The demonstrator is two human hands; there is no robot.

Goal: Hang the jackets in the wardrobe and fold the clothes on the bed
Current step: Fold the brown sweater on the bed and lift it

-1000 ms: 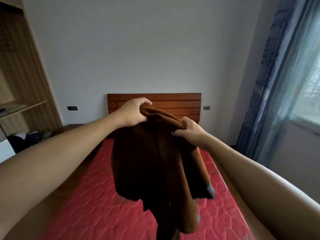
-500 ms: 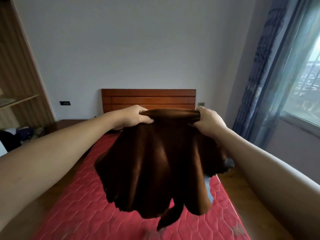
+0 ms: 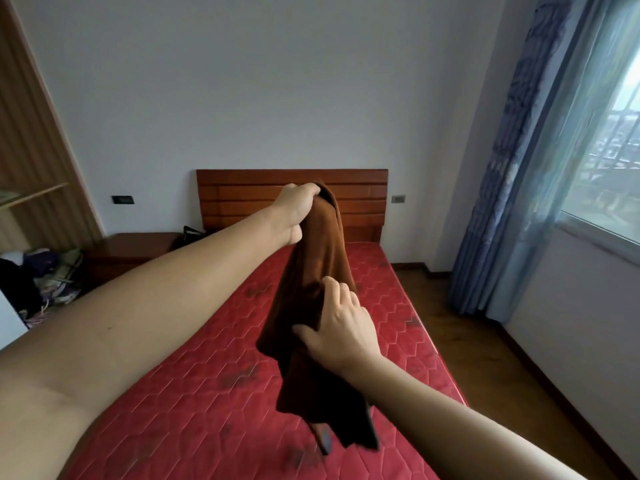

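Half a second ago both hands held the top edge of the brown garment (image 3: 315,265) side by side, with the cloth fanned wide. Now the hands are apart, one above the other. The left hand (image 3: 298,211) alone clamps the bunched top edge in front of the headboard (image 3: 242,199). The right hand (image 3: 341,329) has dropped to mid-length, thumb across the front and fingers curled round the fabric's right side. The garment hangs as a narrow column over the middle of the bed (image 3: 194,393), so it looks gathered lengthways. The fold therefore seems begun but not laid down. The likely next step is to double the cloth or lower it flat onto the mattress.

The lower hem dangles over the foot half of the bed. Whether it brushes the mattress cannot be told.

The red mattress under and around the garment offers wide flat room on both sides of the hanging cloth. The right edge of the bed drops to a strip of wooden floor (image 3: 450,306), with the curtain (image 3: 512,168) and window (image 3: 609,150) beyond. Left of the headboard stands a nightstand (image 3: 138,247). A pile of clothes (image 3: 52,271) lies further left of the bed, below the wardrobe (image 3: 31,150). Laying the garment centrally should keep it clear of both edges.
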